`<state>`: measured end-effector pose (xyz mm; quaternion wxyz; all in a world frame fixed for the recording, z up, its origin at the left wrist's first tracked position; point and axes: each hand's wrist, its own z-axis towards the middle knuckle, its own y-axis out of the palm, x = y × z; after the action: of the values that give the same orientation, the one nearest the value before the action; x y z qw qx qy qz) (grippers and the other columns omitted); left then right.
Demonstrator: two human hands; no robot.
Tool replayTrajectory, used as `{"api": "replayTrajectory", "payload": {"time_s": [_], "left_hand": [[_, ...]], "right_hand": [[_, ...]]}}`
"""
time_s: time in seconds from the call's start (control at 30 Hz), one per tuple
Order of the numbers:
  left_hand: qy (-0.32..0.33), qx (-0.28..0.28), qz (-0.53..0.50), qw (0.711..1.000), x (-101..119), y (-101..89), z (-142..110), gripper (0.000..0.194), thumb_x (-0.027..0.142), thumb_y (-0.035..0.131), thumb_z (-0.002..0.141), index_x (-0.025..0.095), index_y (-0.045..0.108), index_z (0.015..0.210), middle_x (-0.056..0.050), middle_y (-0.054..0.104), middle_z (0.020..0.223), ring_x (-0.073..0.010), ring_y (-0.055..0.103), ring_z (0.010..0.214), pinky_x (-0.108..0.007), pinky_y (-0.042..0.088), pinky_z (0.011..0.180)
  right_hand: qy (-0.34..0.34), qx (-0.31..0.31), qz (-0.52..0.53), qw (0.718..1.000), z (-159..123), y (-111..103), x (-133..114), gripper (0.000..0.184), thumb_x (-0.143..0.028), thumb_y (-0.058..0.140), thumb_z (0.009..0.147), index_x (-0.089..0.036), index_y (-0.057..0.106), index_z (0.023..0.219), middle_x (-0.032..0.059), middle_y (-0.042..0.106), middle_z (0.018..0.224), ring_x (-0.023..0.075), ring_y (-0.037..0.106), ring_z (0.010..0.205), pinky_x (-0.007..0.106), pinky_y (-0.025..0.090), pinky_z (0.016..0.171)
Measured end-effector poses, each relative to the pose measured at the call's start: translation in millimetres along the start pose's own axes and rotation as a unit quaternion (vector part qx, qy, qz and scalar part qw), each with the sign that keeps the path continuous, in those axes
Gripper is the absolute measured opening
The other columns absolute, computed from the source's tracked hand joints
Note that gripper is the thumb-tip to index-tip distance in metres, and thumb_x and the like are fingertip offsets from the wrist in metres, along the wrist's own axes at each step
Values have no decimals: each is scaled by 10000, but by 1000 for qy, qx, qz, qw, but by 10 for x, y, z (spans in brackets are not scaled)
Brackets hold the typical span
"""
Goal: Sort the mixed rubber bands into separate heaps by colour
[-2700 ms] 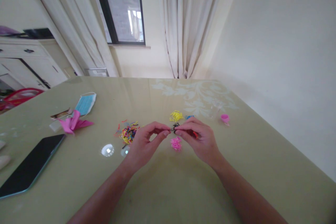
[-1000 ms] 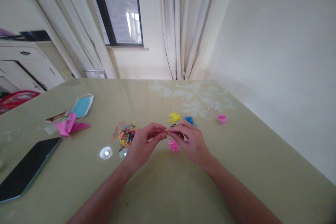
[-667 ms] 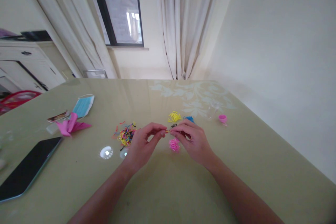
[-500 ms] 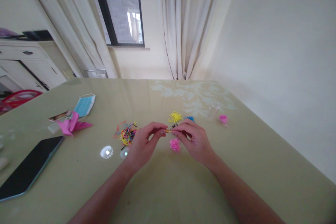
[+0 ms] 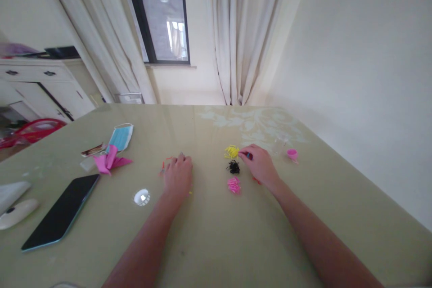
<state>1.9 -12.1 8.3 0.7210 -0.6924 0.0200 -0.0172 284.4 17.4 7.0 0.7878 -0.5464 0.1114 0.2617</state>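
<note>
Moved apart now, your left hand point(image 5: 177, 176) curls over mixed rubber bands point(image 5: 162, 168) left of the black bands point(image 5: 233, 167), grip hidden; your right hand point(image 5: 261, 165) pinches shut beside yellow bands point(image 5: 231, 151) behind them, hold unclear; gaps likely keep colours separate

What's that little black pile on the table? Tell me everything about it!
The black pile is a loose tangle of thin, curly bits that look like tiny rubber bands. It sits low on the shiny table, with the yellow pile beyond it and the pink pile on the near side. The right hand is close by but doesn't seem to touch it. The bits are too small to count.
</note>
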Motion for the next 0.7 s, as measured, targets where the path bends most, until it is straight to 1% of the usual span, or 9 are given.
{"api": "replayTrajectory", "payload": {"time_s": [0.07,0.13,0.23,0.3,0.4,0.47,0.53,0.63,0.7], "left_hand": [[2,12,-9,1000,10,-11,18,357,123,409,1039,161,759,1100,-168,741,1190,-345,697,1141,-470,537,945],[5,28,-24,999,10,-13,30,344,130,432,1035,181,771,1059,-150,759,1142,-339,704,1128,-472,527,960],[8,47,-47,998,-4,-3,43,319,143,465,1028,192,780,1022,-141,774,1082,-333,716,1105,-460,523,957],[6,56,-60,997,-13,6,53,312,162,475,1033,198,784,1006,-136,777,1066,-327,723,1077,-445,530,932],[6,81,-102,992,-16,7,61,284,189,507,1033,221,787,991,-119,776,1102,-305,716,1077,-413,532,917],[9,98,-144,985,-14,-3,58,246,195,541,1022,229,781,979,-102,779,1112,-288,712,1081,-387,530,907],[9,103,-186,977,-18,-17,49,216,200,560,1015,226,769,966,-86,786,1085,-269,722,1038,-366,528,874],[5,111,-242,964,-35,-37,37,181,230,588,1005,220,752,929,-67,791,1014,-245,728,922,-353,521,822],[8,132,-287,949,-39,-49,30,165,270,622,990,216,744,894,-57,786,957,-228,717,845,-345,521,788]], "right_hand": [[1,-10,-24,1000,146,68,8,159,-196,693,962,-212,845,918,75,777,899,208,696,794,314,493,741],[0,-3,-27,1000,278,121,-3,179,-199,675,975,-207,845,921,81,782,899,203,691,779,309,486,727],[1,12,-29,999,354,135,-30,188,-203,663,987,-201,848,955,96,788,927,207,698,788,313,487,723],[-4,19,-28,999,283,102,-39,185,-207,665,989,-205,849,968,94,788,938,209,704,798,317,492,731],[-22,30,-13,999,40,35,-29,200,-225,646,1005,-219,846,1004,77,784,950,206,711,816,325,507,763],[-34,53,20,998,-132,7,-26,209,-246,634,1016,-223,842,1013,69,776,936,204,703,791,331,511,754],[-36,60,55,996,-253,2,-41,207,-250,633,1020,-217,836,1000,63,764,905,199,687,754,329,508,732],[-43,49,82,995,-321,24,-98,171,-231,653,1012,-208,821,993,56,749,897,199,679,771,325,509,741],[-54,44,79,994,-323,47,-142,146,-213,668,1007,-206,814,1001,49,740,893,193,664,759,324,502,744]]}}
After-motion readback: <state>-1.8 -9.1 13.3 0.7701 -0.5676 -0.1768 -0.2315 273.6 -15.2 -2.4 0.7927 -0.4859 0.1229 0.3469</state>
